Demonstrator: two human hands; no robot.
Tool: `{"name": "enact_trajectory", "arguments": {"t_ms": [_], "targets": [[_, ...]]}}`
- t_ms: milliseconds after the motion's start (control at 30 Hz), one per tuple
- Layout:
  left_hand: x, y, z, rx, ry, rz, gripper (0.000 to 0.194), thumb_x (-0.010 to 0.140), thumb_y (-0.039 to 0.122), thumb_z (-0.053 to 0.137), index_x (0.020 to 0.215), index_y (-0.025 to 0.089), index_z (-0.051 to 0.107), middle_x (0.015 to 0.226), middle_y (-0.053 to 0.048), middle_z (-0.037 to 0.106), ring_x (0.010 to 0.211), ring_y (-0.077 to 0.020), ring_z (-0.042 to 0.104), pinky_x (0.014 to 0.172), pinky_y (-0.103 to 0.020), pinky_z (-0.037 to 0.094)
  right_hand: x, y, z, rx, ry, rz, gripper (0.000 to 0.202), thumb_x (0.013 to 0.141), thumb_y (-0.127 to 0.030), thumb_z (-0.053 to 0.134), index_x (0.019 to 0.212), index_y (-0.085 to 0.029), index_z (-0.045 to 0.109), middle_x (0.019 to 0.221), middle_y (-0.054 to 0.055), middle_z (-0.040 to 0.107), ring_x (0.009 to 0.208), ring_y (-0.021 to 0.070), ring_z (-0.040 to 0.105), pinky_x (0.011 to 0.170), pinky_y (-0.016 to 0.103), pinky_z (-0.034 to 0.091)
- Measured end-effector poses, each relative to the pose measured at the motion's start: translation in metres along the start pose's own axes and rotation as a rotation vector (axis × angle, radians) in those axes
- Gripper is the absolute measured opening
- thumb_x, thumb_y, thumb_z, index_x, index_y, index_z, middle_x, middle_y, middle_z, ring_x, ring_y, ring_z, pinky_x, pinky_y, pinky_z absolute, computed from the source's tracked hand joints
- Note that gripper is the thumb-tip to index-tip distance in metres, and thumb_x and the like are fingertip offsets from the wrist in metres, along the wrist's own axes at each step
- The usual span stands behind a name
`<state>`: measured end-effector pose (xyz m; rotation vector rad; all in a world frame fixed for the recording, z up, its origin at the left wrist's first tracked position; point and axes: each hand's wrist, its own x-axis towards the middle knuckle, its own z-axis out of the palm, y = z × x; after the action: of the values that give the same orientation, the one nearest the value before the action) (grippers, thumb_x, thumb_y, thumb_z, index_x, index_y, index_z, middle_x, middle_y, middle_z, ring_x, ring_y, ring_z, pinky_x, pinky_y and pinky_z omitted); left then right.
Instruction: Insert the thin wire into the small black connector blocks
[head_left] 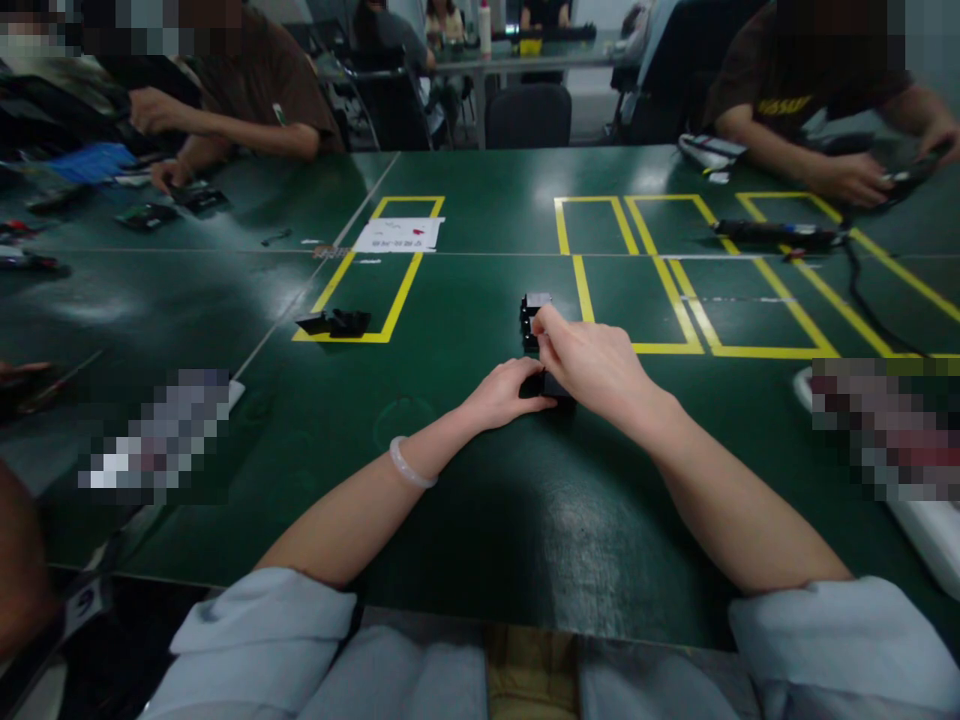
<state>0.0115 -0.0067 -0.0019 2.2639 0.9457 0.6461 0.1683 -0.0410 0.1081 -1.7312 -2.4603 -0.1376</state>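
On the green table in front of me, my left hand [510,393] has its thumb and fingers closed around the near side of a small black block [559,388]. My right hand [596,362] comes over it from the right with its fingers pinched together. Its fingertips are at a small black part with grey faces [536,299], just beyond the block. The fingers cover much of both pieces, so whether they are joined cannot be told, nor what exactly the pinch holds.
Yellow tape outlines [405,290] mark the table [465,510]. A black part [335,322] and a white paper label [400,235] lie to the left. Blurred-out devices flank my arms. Across the table, co-workers handle black parts near a dark cylindrical tool [780,233] with a cable.
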Motion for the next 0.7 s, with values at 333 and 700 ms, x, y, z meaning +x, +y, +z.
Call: {"name": "enact_trajectory", "arguments": {"t_ms": [333,700], "targets": [[0.0004,-0.0014,0.0006,0.000,-0.014,0.000,0.045,0.085,0.045,0.072,0.117,0.015,0.063,0.122,-0.012,0.068,0.113,-0.0311,0.063,0.096,-0.043,0.049,0.0017,0.0009,0.0028,-0.049,-0.008,-0.003,0.032,0.102,-0.037,0.029,0.112,-0.022,0.056,0.085,0.006,0.073,0.071,0.0209,0.067,0.054,0.030,0.017],[0.0005,0.0005,-0.0009,-0.024,-0.015,0.009,0.044,0.085,0.043,0.072,0.118,0.016,0.063,0.122,-0.011,0.068,0.112,-0.0305,0.063,0.097,-0.043,0.049,0.0005,0.0007,0.0025,-0.009,0.004,-0.015,0.033,0.101,-0.039,0.030,0.116,-0.021,0.054,0.088,0.005,0.073,0.073,0.0211,0.067,0.054,0.030,0.019]]}}
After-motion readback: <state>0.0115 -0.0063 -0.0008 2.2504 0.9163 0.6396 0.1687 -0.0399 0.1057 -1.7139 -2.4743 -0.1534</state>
